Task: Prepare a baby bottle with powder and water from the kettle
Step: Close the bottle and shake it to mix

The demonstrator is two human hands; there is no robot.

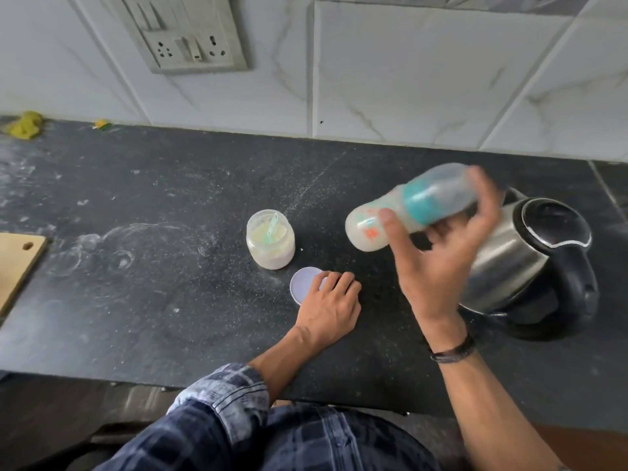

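right hand (pixel 441 253) clamped on capped bottle (pixel 407 212), tilted sideways above bench (pixel 170 300) by kettle (pixel 530 253); left hand (pixel 328 300) rests flat on lid (pixel 306 285). loose cap could leak milky mix.

Right hand (pixel 438 253) raised, apparently gripping; left hand (pixel 328 300) flat.

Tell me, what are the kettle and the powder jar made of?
The kettle looks like brushed steel: its body reflects light, with a black, probably plastic lid and handle. The powder jar seems clear plastic, since the powder and scoop show through, though glass is possible.
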